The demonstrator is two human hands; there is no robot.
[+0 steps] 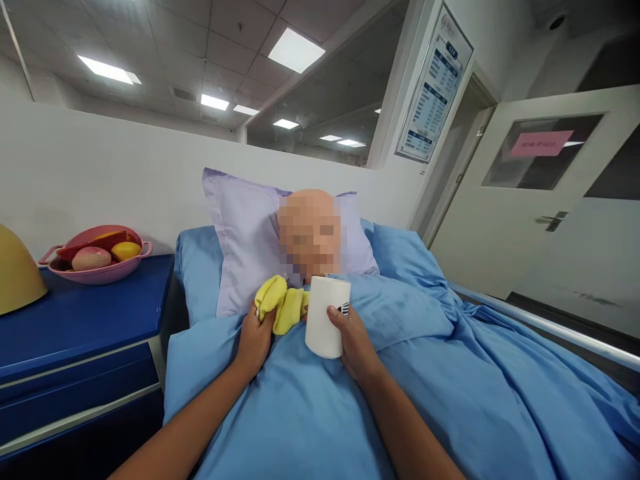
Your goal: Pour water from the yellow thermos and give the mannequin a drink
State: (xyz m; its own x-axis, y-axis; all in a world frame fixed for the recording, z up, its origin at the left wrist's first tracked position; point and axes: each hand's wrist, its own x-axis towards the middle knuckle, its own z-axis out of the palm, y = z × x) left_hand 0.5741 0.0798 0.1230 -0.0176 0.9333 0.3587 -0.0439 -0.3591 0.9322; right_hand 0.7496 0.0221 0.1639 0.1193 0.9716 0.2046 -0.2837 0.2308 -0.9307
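My right hand (356,341) is wrapped round a white cup (325,313), held upright close below the chin of a figure lying in the bed. My left hand (255,340) grips a bunched yellow cloth (281,303) just left of the cup, at the figure's neck. The figure's head rests on a lilac pillow (240,233). A blue blanket (400,387) covers the figure from the neck down, and both my forearms reach over it.
A blue bedside cabinet (80,320) stands at the left with a pink bowl of fruit (95,257) and a yellow dome-shaped object (15,273). A metal bed rail (550,327) runs along the right. A white door (540,200) is behind it.
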